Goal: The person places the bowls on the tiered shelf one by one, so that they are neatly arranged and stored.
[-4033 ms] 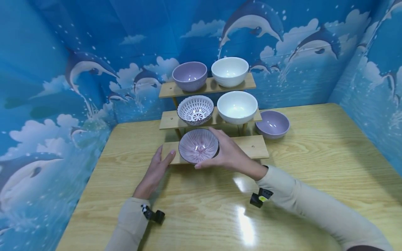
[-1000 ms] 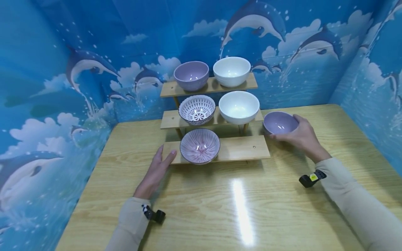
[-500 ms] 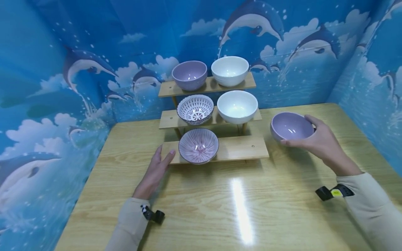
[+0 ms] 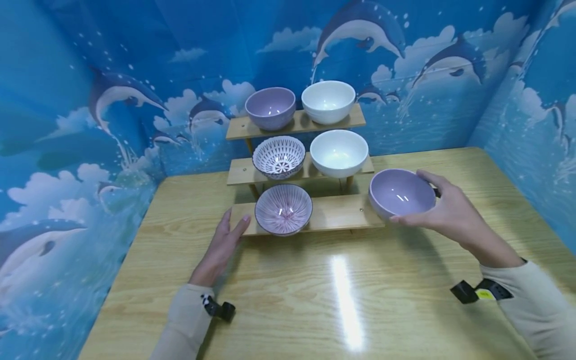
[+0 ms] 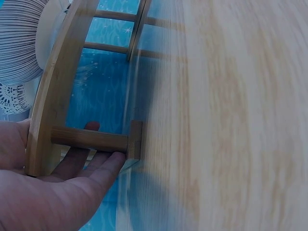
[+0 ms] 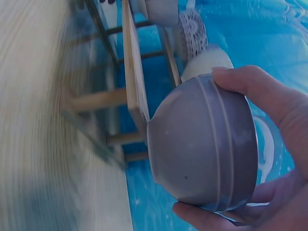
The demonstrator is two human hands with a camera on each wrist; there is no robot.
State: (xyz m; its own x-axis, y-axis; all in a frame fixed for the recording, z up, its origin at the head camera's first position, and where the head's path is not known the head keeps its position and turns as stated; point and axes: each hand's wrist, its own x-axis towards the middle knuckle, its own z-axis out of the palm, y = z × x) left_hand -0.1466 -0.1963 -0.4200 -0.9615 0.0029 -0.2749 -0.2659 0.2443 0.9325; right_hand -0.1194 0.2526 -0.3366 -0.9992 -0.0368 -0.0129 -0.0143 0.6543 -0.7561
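My right hand [image 4: 452, 212] grips a plain purple bowl [image 4: 400, 192] by its rim, just off the right end of the bottom board of a three-tier wooden stand [image 4: 342, 212]. In the right wrist view the bowl [image 6: 202, 144] is tilted on its side, its base close to the board's end. My left hand [image 4: 223, 242] holds the left end of the bottom board, thumb on top. The left wrist view shows its fingers [image 5: 103, 171] under the board beside a round wooden leg [image 5: 91, 138]. A pink-streaked bowl [image 4: 283, 210] sits near that hand.
On the middle board stand a patterned bowl [image 4: 279, 157] and a white bowl [image 4: 339, 153]. The top board carries another purple bowl [image 4: 270, 108] and a white bowl [image 4: 328, 102]. The wooden table [image 4: 279, 300] meets a blue dolphin-print backdrop [image 4: 216, 60].
My right hand left the pink-streaked bowl, took the purple bowl from the table right of the stand, lifted it, and brought it left to the bottom board. My left hand stays put.
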